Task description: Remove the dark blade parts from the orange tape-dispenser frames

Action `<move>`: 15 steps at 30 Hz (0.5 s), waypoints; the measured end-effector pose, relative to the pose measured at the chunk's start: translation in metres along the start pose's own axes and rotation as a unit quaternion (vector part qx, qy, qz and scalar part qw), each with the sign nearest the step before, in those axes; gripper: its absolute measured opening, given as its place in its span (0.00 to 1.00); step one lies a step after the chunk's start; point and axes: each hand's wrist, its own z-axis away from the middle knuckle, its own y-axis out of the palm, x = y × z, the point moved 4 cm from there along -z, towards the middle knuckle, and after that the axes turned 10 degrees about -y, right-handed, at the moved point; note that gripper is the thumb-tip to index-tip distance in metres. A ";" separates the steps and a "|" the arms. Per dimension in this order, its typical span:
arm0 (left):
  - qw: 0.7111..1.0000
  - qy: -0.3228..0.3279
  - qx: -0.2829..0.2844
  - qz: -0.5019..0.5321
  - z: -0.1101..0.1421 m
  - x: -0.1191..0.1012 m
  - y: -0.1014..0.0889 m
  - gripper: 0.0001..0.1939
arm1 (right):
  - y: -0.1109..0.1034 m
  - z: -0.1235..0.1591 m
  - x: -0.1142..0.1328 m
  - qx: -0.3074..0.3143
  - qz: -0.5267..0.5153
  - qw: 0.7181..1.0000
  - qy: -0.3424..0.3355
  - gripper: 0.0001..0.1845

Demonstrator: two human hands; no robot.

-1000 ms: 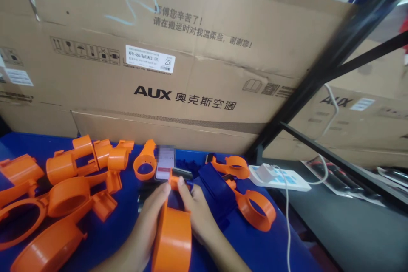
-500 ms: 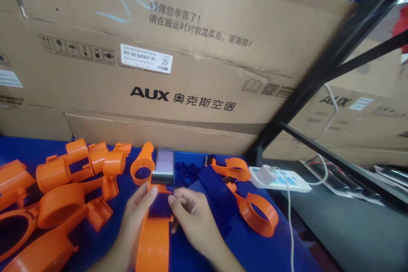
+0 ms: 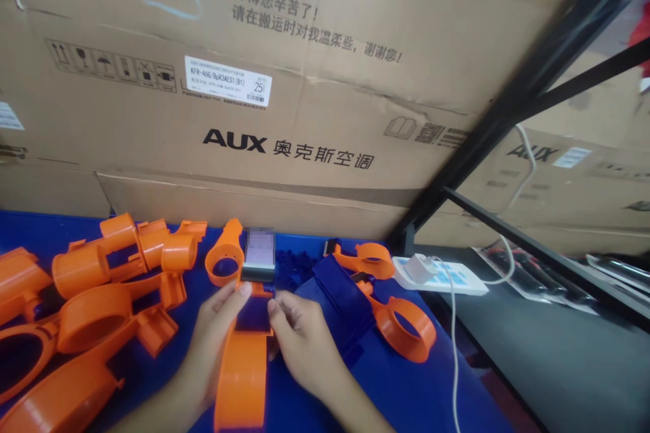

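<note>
Holding orange dispenser (image 3: 242,379) | left fingers (image 3: 238,299) clasping one edge | right fingers (image 3: 278,321) (partly hidden) apparently pinching the other

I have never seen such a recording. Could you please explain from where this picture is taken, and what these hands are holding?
There is no machine: these are a person's bare left hand and right hand, seen by a head-worn camera looking forward and down. The left hand holds an orange, plastic-looking ringed tool with a black strip at its far end; the right hand is at its side, its grip unclear. On the blue tabletop lie more orange, plastic-looking ringed pieces and dark blue parts. A white power strip lies rightward; behind stands a large brown cardboard box.
</note>
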 end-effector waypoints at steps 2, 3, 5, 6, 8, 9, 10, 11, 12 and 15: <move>1.000 0.016 0.001 -0.017 0.000 -0.001 0.000 0.23 | -0.001 0.000 0.006 -0.014 0.021 0.999 -0.020 0.20; 0.999 0.024 0.002 -0.028 0.000 -0.002 0.000 0.23 | -0.001 -0.001 0.008 -0.019 0.030 0.999 -0.029 0.20; 0.998 0.039 0.003 -0.044 0.000 -0.004 -0.001 0.23 | -0.001 -0.001 0.010 -0.022 0.043 0.998 -0.039 0.19; 0.998 0.042 0.003 -0.049 0.000 -0.005 -0.001 0.23 | -0.001 -0.001 0.009 -0.024 0.046 0.998 -0.041 0.19; 0.998 0.043 0.002 -0.053 -0.001 -0.006 -0.002 0.23 | 0.001 -0.001 0.008 -0.026 0.047 0.998 -0.042 0.19; 0.998 0.042 0.004 -0.053 -0.002 -0.006 -0.003 0.23 | 0.001 -0.001 0.007 -0.027 0.047 0.998 -0.043 0.19; 0.998 0.042 0.007 -0.053 -0.003 -0.005 -0.004 0.22 | 0.001 -0.001 0.007 -0.030 0.049 0.997 -0.043 0.19; 0.998 0.043 0.007 -0.052 -0.004 -0.005 -0.005 0.22 | 0.001 -0.001 0.007 -0.033 0.051 0.997 -0.045 0.19; 0.998 0.046 0.007 -0.051 -0.005 -0.005 -0.006 0.21 | 0.001 -0.001 0.007 -0.036 0.055 0.997 -0.047 0.19; 0.997 0.055 0.003 -0.050 -0.005 -0.004 -0.007 0.20 | -0.001 -0.001 0.008 -0.039 0.064 0.996 -0.048 0.19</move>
